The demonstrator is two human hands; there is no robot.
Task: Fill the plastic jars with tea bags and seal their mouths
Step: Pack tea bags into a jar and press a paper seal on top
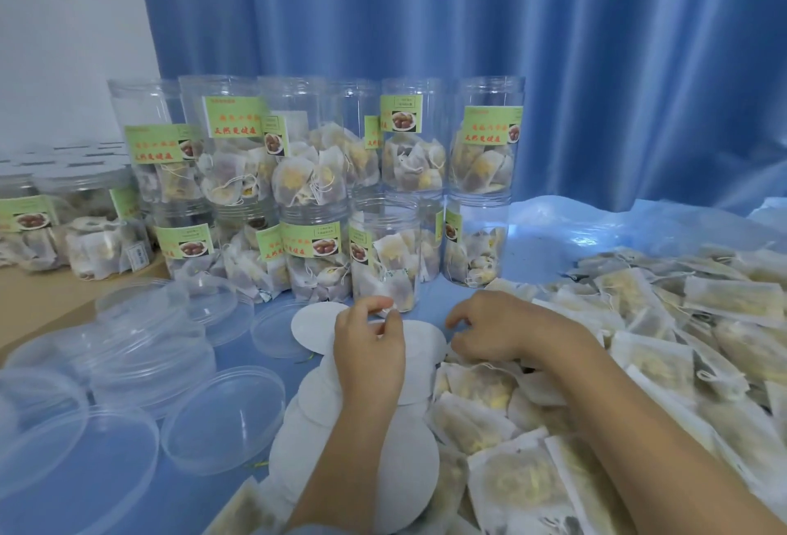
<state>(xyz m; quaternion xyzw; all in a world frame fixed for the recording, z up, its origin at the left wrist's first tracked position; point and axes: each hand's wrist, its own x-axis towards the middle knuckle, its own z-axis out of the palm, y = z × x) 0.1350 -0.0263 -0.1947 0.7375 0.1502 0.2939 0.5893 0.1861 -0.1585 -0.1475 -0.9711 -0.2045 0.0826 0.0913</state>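
Observation:
Open plastic jars with green labels stand in two stacked rows at the back, each partly filled with tea bags. White round seal discs lie overlapping on the blue cloth in front of them. My left hand hovers over the discs, thumb and forefinger pinching the edge of one seal disc just before the nearest jar. My right hand sits at that disc's right edge with its fingers curled down; whether they grip anything is unclear. A heap of loose tea bags covers the right side.
Clear plastic lids lie scattered and stacked at the left front. Lidded filled jars stand at the far left on a brown surface. A blue curtain hangs behind the jars, and crumpled clear plastic sheet lies at the back right.

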